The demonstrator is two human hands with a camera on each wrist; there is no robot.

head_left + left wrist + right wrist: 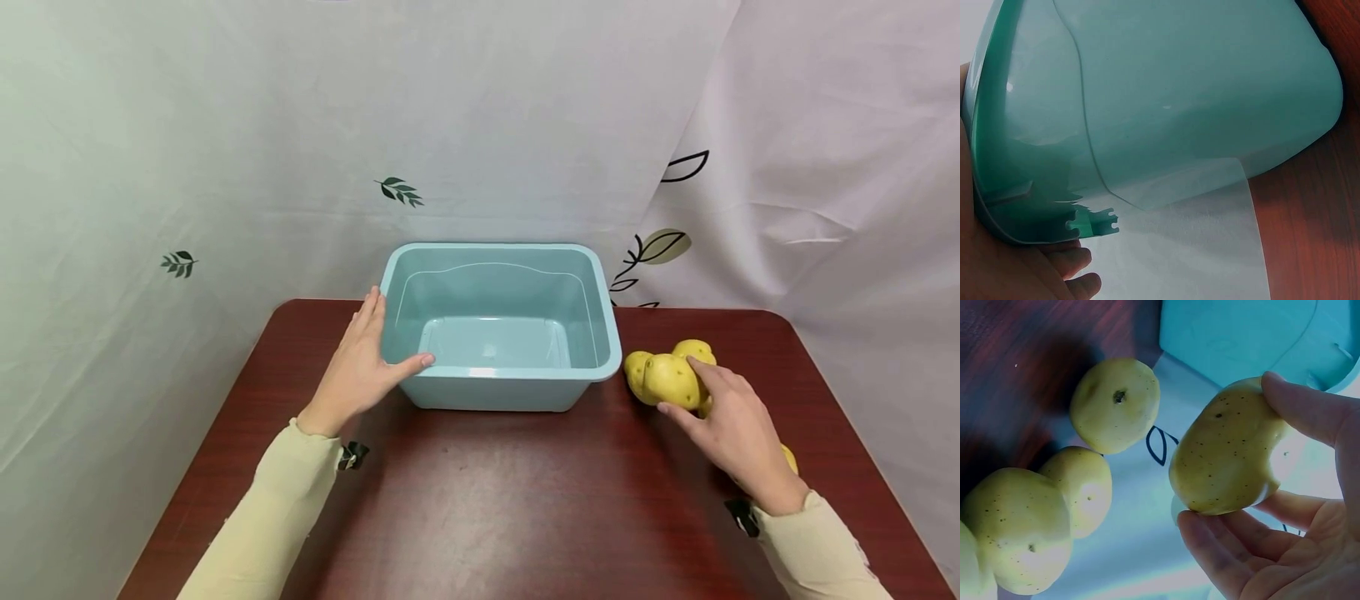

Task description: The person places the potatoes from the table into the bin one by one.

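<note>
Potato (670,382) sits in the right hand (738,425), near the right end of the light blue tub (491,372); from my remote seat I see it grasped, thumb on one side and fingertips on the other, with a gap before the palm in the right wrist view. I suppose a fingertip hold suits something rounded lying among neighbours, since the fingers can reach round it without knocking the loose potatoes (693,349) close by. Those lie on the dark red table (480,500) to the right of the tub, placed, I judge, where that hand reaches them easily. I see the left hand (358,362) resting at the tub's near left corner, thumb over the near rim and fingers straight along the side, not clenched round anything; it probably steadies the tub. The tub stands upright toward the table's far edge, before the white cloth (480,125), which I guess leaves working room on the near side.
</note>
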